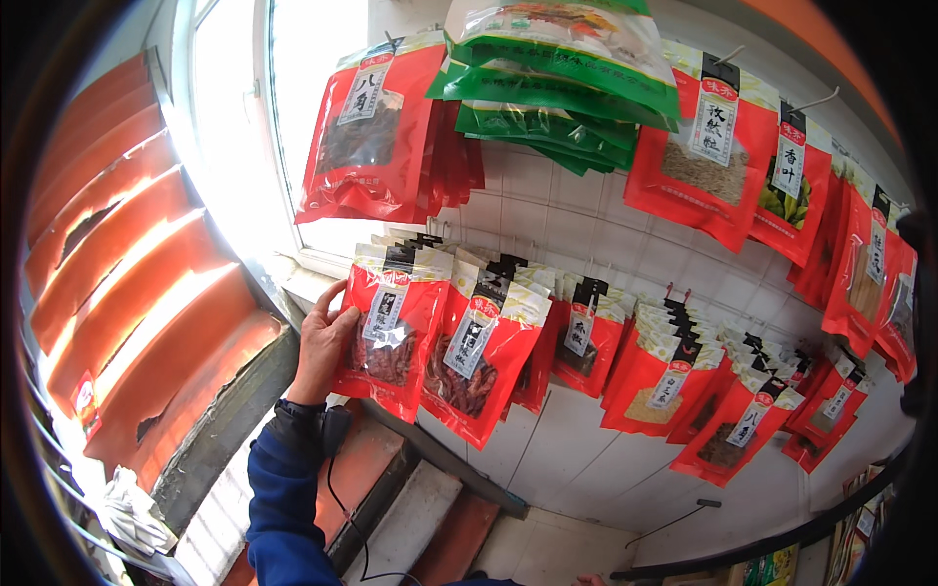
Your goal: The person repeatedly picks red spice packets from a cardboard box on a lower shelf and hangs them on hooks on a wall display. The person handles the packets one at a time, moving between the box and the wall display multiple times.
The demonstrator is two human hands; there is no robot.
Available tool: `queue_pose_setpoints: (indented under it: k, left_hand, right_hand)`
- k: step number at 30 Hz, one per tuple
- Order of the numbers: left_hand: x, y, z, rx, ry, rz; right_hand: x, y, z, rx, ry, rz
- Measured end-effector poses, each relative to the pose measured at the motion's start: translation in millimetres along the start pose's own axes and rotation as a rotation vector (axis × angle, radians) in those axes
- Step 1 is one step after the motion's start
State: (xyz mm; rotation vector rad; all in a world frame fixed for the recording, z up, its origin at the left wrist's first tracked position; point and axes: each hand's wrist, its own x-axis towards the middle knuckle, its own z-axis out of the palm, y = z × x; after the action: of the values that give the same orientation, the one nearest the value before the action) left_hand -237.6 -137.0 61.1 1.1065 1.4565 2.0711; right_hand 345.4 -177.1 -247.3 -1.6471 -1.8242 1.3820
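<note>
My left hand [322, 340] pinches the left edge of a red spice packet [388, 340], thumb in front and fingers behind. Dark red dried chillies show through the packet's window. Beside it on the right hangs a similar red chilli packet [469, 366], with more packets behind. Only a bit of my right hand [590, 580] shows at the bottom edge; its fingers cannot be made out. Above the left hand hangs a red packet of star anise [366, 139]. Further right in the lower row hang packets of pale seeds [663, 395] and star anise [733, 439].
Green-and-clear bags [557, 80] jut out above from the wire grid rack [586, 205], near protruding metal hooks [813, 100]. Stairs with orange-red covering [168, 315] rise at left by a bright window [227, 95]. A cable [344, 505] trails from my left wrist. White gloves or cloth [135, 513] lie lower left.
</note>
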Motion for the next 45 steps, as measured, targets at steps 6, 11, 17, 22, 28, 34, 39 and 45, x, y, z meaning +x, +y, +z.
queue_pose_setpoints:
  k: [6,11,17,22,28,34,39,45]
  left_hand:
    - [21,-25,-12,0.16,0.094,0.09]
    - [22,-50,-2,0.381,0.301,0.316]
    - [-16,-44,26,0.948,0.071,0.73]
    - [-15,-50,44,1.16,0.126,0.75]
    - [-25,-62,48,1.165,0.095,0.848]
    - [-27,-63,45,1.035,0.219,0.709]
    - [-42,-63,53,0.983,0.278,0.679]
    - [-96,-53,81,0.73,0.263,0.76]
  right_hand:
    - [6,4,4,-0.016,-0.006,-0.038]
    - [7,10,7,0.009,0.002,-0.024]
    - [-1,13,3,-0.024,0.001,0.02]
    - [-2,16,1,-0.036,-0.007,0.004]
    - [-5,20,1,-0.05,-0.01,0.01]
    - [-8,27,2,-0.034,-0.036,0.031]
    - [-15,26,-2,-0.064,0.036,0.002]
    - [-40,22,-48,-0.08,0.287,-0.051]
